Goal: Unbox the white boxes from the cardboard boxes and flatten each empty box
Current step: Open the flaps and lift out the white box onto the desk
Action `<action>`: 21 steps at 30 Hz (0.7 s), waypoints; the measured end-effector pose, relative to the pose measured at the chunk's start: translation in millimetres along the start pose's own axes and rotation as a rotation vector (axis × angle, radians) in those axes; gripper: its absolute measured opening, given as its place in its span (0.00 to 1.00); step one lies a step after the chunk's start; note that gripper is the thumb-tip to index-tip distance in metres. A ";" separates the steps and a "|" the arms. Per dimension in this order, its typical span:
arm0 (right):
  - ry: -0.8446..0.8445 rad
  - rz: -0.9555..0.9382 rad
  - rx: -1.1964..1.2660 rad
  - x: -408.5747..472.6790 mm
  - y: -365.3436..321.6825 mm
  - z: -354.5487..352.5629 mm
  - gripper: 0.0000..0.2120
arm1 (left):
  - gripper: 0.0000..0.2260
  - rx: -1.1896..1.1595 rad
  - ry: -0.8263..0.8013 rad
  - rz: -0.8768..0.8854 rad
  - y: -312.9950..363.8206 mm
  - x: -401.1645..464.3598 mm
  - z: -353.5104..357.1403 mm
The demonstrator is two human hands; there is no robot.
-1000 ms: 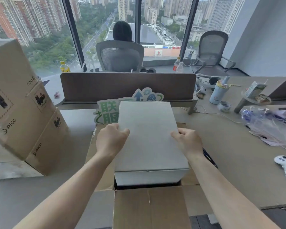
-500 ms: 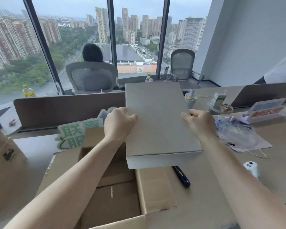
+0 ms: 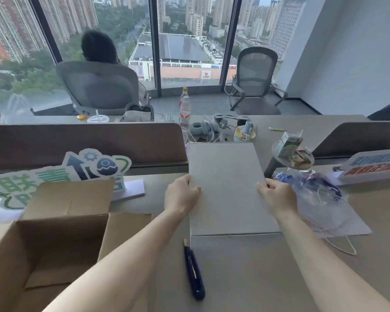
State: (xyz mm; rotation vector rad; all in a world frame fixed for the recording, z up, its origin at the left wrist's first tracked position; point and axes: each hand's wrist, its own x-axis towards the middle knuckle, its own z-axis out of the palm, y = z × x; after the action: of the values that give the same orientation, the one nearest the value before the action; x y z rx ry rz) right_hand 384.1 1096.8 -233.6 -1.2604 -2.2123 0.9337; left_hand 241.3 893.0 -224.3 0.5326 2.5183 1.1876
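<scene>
The white box [image 3: 227, 188] lies flat on the desk in the middle of the head view. My left hand [image 3: 181, 195] grips its left edge and my right hand [image 3: 277, 195] grips its right edge, thumbs on top. The open cardboard box [image 3: 54, 239] stands at the lower left with its flaps up and its inside bare. It sits apart from the white box, to the left of my left forearm.
A dark blue utility knife [image 3: 194, 271] lies just in front of the white box. Clear plastic bags [image 3: 318, 203] spread to its right. A green cut-out sign [image 3: 61, 174] and desk dividers [image 3: 86, 143] stand behind. A bottle [image 3: 184, 106], headset and cups crowd the far side.
Both hands lifted the white box out of the cardboard box, carried it to the right and lowered it onto the desk. The view turned right, so the stacked cartons left the frame.
</scene>
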 end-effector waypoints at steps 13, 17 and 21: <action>-0.097 0.161 -0.109 65.9 91.4 42.7 0.15 | 0.11 0.005 -0.150 -0.101 -28.3 54.1 104.3; -0.117 0.155 -0.058 68.3 103.7 52.5 0.13 | 0.12 0.035 -0.156 -0.090 -34.1 59.2 112.5; -0.137 0.146 -0.088 73.4 105.8 53.2 0.14 | 0.13 0.061 -0.154 -0.077 -33.5 61.0 117.4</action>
State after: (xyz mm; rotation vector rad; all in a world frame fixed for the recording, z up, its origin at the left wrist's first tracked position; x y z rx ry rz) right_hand 374.7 1180.5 -344.6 -1.4545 -2.3137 1.0153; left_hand 230.2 979.6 -329.1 0.5160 2.4270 1.0054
